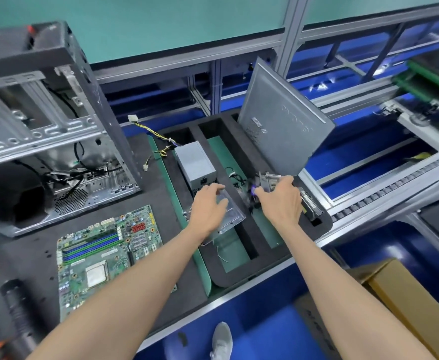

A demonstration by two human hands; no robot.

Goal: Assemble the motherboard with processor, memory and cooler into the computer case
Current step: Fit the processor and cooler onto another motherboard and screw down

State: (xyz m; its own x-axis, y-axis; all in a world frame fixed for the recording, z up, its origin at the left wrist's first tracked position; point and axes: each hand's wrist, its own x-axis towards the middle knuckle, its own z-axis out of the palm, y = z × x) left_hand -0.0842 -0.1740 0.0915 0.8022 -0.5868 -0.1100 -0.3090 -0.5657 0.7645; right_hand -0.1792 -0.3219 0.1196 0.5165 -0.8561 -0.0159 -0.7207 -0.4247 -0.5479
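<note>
Head view. Motherboard (101,258): flat on the bench (31,255), at 7 o'clock, processor (96,275) seated. Computer case (44,120): open, at 10 o'clock. Left hand (208,209): fingers spread over a clear plastic tray (231,216) in the foam organiser (213,258). Right hand (282,201): clenched around a small metal part (267,181), at 3 o'clock of the left. Power supply (195,162): at 12 o'clock of the left hand.

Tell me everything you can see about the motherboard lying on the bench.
The motherboard is a green printed board lying flat, component side up, on the dark foam mat in front of the open computer case. Blue and green memory slots run along its upper left, a silvery square processor sits near the middle, and a small finned heatsink and red connectors lie toward the back. No cooler is on it. Neither hand touches it; the left forearm crosses its near corner.
</note>
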